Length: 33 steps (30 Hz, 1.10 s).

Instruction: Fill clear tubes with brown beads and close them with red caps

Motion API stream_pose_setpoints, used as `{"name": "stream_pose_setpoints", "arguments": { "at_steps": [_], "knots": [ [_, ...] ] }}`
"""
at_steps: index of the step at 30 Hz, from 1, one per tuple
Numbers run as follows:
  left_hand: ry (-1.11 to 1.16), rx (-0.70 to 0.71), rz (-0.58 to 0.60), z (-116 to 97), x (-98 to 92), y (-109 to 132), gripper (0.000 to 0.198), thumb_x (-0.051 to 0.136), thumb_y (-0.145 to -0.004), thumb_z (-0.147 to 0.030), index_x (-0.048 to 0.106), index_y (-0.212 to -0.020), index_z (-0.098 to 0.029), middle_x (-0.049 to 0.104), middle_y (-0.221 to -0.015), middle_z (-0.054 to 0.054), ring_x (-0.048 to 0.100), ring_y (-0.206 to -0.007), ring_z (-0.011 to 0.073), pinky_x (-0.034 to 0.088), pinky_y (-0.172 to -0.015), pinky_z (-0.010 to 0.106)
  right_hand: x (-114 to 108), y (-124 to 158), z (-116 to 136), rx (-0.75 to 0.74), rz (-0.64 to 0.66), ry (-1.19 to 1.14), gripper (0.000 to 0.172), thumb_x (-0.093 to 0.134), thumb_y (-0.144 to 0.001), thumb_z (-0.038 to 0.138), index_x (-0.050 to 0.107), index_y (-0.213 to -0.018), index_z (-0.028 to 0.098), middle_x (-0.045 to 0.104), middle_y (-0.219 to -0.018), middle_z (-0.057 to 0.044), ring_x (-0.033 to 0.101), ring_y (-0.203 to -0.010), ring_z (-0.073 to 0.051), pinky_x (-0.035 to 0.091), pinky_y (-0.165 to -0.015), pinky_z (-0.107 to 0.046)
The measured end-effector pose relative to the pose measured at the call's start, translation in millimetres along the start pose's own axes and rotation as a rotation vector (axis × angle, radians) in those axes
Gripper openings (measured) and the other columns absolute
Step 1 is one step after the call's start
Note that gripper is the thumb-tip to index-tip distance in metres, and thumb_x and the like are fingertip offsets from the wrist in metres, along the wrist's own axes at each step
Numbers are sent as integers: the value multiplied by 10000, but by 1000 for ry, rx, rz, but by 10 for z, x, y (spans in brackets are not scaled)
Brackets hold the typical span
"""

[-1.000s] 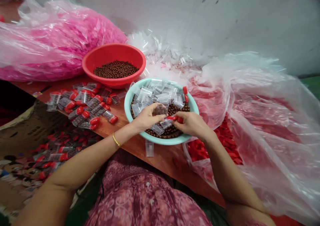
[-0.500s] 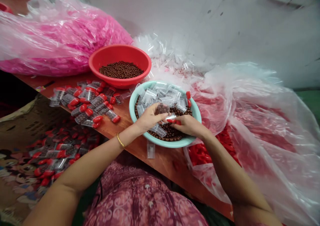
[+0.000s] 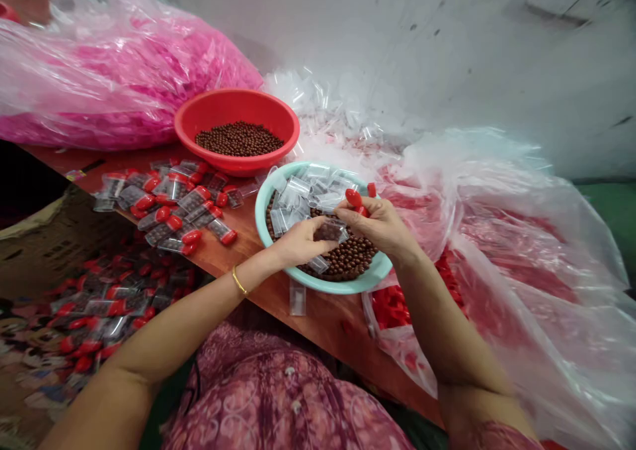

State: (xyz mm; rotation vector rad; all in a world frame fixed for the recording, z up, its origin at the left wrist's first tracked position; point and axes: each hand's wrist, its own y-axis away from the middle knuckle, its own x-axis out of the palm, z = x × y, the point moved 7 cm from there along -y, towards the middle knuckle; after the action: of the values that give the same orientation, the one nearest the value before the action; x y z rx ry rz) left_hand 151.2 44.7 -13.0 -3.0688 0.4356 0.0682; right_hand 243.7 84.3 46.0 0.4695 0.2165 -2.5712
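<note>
Just above the teal bowl (image 3: 260, 215) beneath your hands, your left hand (image 3: 297, 243) pinches a bead-filled clear vial (image 3: 330, 230) while your right hand (image 3: 383, 226), alongside, grips red caps (image 3: 354, 197); keep the vial level.

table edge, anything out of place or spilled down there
One empty clear tube lies alone at the near edge of the table, outside the teal bowl holding the other empties. The left hand grips a filled tube, the right hand red caps.
</note>
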Motion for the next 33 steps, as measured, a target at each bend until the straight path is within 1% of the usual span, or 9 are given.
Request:
{"name": "stream_pose_setpoints", "arguments": {
  "at_steps": [5,10,15,19,23,26,28,31,33],
  "knots": [
    [35,27,-8,-11,-11,6,260,608,-720,-118,597,-979,-122,661,-976,56,601,-934,186,466,-912,356,-80,49,-110,104,-80,-100,331,697,-650,462,628,-703,143,362,-436,84,270,-395,-37,170,-416,-230],
    [122,-22,-50,22,-39,16,196,593,-743,-184,556,-931,-145,637,-850,25,604,-809,157,502,-751,302,-172,164,-312,200,-106,-101,334,719,-616,457,616,-702,151,362,-420,85,286,-382,-41,168,-402,-222],
    [216,-117,50,13,33,43,130,541,-715,-143,524,-844,-149,612,-716,-7,562,-631,93,478,-621,226,-188,301,-451,301,-114,-183,421,667,-653,450,605,-957,166,433,-521,88,315,-382,-45,258,-389,-214],
    [177,-132,75,-16,29,59,114,514,-688,-151,510,-802,-154,599,-664,-23,534,-567,75,454,-573,203,-79,295,-369,269,-38,-357,365,589,-696,408,564,-986,188,509,-599,73,373,-381,-58,363,-414,-242],
    [83,-143,116,-4,48,69,82,489,-672,-154,496,-753,-157,574,-640,-28,521,-537,79,435,-544,209,-58,228,-321,180,-78,-298,314,582,-757,444,594,-952,197,643,-762,8,460,-428,-74,382,-441,-248],
    [-20,-127,126,3,54,73,71,499,-684,-175,485,-752,-162,557,-621,-32,504,-528,86,402,-518,208,-42,190,-314,119,-143,-251,313,586,-781,490,634,-929,219,691,-869,-20,534,-545,-103,449,-534,-263],
    [-84,-90,113,-16,46,73,99,516,-694,-188,488,-786,-165,536,-612,-41,487,-533,91,377,-510,208,20,179,-268,63,-137,-205,302,587,-793,498,662,-911,231,704,-900,-24,607,-716,-145,499,-695,-298],
    [-146,-31,76,-62,24,69,120,524,-697,-183,486,-809,-164,483,-615,-51,445,-544,89,343,-508,210,154,189,-174,-16,-80,-116,316,555,-828,501,687,-921,230,708,-965,-26,627,-946,-186,468,-903,-346],
    [-174,-21,55,-71,15,65,103,521,-702,-181,480,-794,-162,444,-616,-52,407,-545,86,321,-506,215,213,209,-138,-53,-62,-46,347,505,-865,497,683,-987,225,703,-1014,-32,623,-995,-192,456,-937,-355]
  ]
}}
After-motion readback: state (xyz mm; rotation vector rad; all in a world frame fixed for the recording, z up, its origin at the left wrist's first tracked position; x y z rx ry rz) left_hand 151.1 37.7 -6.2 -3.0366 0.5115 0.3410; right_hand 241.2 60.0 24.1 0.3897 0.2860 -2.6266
